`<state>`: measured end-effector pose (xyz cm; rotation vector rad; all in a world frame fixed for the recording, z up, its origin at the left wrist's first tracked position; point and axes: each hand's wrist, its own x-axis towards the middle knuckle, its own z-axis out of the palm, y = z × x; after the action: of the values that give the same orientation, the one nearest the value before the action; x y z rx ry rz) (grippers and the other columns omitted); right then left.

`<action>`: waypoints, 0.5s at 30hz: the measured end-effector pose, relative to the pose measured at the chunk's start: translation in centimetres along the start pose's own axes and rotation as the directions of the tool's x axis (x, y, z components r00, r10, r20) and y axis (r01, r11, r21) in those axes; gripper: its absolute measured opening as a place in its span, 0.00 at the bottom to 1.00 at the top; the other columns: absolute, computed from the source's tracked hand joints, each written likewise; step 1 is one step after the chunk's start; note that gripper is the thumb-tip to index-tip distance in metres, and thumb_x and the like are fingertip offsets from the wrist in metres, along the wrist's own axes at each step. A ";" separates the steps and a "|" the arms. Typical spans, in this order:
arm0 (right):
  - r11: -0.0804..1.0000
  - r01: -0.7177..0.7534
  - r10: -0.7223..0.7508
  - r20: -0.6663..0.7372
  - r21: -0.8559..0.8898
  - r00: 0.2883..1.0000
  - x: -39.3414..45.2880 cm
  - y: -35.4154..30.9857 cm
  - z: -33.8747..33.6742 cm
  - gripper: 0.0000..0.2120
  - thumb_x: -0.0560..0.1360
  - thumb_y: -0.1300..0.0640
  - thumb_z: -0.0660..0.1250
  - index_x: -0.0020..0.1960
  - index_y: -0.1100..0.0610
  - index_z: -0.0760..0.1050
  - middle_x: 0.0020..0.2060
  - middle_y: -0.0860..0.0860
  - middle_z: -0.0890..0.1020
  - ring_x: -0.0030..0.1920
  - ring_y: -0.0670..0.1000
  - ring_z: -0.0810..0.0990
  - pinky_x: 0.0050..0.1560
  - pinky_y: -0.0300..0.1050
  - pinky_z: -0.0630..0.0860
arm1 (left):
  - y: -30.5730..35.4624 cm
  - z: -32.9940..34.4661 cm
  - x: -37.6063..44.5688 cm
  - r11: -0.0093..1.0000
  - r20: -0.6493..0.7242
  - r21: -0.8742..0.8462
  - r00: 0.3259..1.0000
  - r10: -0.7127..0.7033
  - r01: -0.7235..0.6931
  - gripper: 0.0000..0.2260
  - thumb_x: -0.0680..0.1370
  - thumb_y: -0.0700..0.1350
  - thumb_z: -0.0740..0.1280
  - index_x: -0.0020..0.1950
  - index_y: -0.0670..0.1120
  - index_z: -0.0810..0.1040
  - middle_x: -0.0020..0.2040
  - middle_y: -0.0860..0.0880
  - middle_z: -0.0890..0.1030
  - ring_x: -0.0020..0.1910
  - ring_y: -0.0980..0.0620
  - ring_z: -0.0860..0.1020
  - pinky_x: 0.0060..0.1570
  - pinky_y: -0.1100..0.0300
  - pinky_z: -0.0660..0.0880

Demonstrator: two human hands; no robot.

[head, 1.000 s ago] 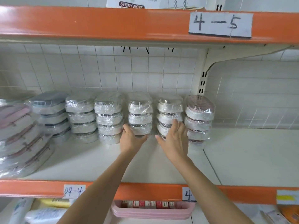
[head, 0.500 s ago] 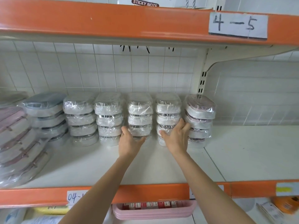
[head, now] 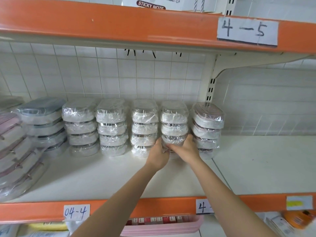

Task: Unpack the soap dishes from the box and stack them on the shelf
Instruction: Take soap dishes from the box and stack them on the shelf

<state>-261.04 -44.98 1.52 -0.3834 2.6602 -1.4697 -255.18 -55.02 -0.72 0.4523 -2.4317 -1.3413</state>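
Two bare forearms reach up from the bottom of my view, over the orange front edge [head: 51, 212] of the shelf [head: 95, 175], where paper labels read "04-4" [head: 76, 212] and "4" [head: 203, 206]. Below that edge I see a pink tray [head: 164, 227] holding small red and white packs.

Both hands meet at the foot of one stack of soap dishes [head: 174, 124], the second stack from the right in the row. My left hand [head: 158, 155] has its grip curled around the left side of the lowest dishes in that stack, fingers wrapped on the plastic film. My right hand [head: 185, 150] grips the right side of the same stack, its fingers tucked into the narrow gap beside the neighbouring pink-lidded stack [head: 206, 127]. The lowest dish is mostly hidden behind the hands, so I cannot tell whether it rests on the shelf or is lifted.

The stack sits at the back of the white shelf, close to the tiled wall [head: 119, 76]. To its left stand three more film-wrapped stacks [head: 112, 127] of pale dishes, then a stack with blue-grey lids [head: 42, 120], and at the far left edge a leaning pile of pink-trimmed dishes [head: 15, 151].

Above runs the upper orange shelf [head: 102, 26], bearing a label "4-5" [head: 247, 31], with a box marked "STICKY NOTE" [head: 151, 4] on top.
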 end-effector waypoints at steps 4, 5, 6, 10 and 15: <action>0.998 0.013 -0.011 0.040 -0.054 0.999 -0.3 -0.3 -0.5 0.41 0.65 0.43 0.75 0.67 0.62 0.60 0.65 0.57 0.71 0.65 0.56 0.71 0.58 0.43 0.67 | -0.5 -0.4 0.2 0.996 -0.019 0.082 0.999 0.026 -0.024 0.14 0.77 0.40 0.63 0.62 0.38 0.69 0.55 0.42 0.78 0.57 0.42 0.75 0.48 0.61 0.67; 0.997 0.036 -0.033 0.040 -0.066 0.999 -0.3 -0.4 -0.7 0.41 0.66 0.45 0.75 0.68 0.63 0.59 0.66 0.57 0.70 0.66 0.56 0.70 0.59 0.43 0.67 | -0.3 -0.5 0.1 0.995 -0.037 0.095 0.998 0.045 -0.042 0.14 0.77 0.40 0.63 0.62 0.38 0.69 0.55 0.42 0.78 0.57 0.42 0.75 0.48 0.60 0.68; 0.995 0.070 -0.068 0.023 -0.065 0.997 -0.4 -0.6 -1.0 0.41 0.67 0.46 0.75 0.69 0.63 0.58 0.67 0.57 0.70 0.67 0.55 0.69 0.60 0.43 0.66 | 0.1 -0.5 -0.1 0.992 -0.066 0.107 0.995 0.078 -0.071 0.15 0.77 0.40 0.62 0.63 0.38 0.69 0.56 0.42 0.78 0.57 0.42 0.75 0.48 0.60 0.68; 0.965 0.262 -0.258 -0.157 0.007 0.953 -1.0 -2.6 -1.9 0.47 0.68 0.44 0.72 0.75 0.61 0.50 0.73 0.56 0.62 0.73 0.53 0.61 0.68 0.45 0.61 | 2.6 -0.6 -0.3 0.966 -0.193 0.120 0.949 0.248 -0.228 0.21 0.77 0.40 0.63 0.68 0.37 0.63 0.63 0.40 0.72 0.62 0.41 0.71 0.53 0.58 0.68; 0.874 0.430 -0.470 -0.168 -0.225 0.867 -0.3 -5.2 -2.9 0.36 0.74 0.45 0.66 0.76 0.45 0.51 0.75 0.57 0.53 0.73 0.56 0.58 0.65 0.49 0.65 | 4.4 -0.5 0.9 0.968 -0.272 0.141 0.932 0.240 -0.209 0.32 0.75 0.44 0.66 0.73 0.38 0.53 0.65 0.39 0.71 0.62 0.40 0.72 0.55 0.49 0.72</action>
<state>-260.36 -45.21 7.44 -0.9780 3.0393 -1.4450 -256.28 -53.51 3.40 0.3541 -2.2426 -0.9758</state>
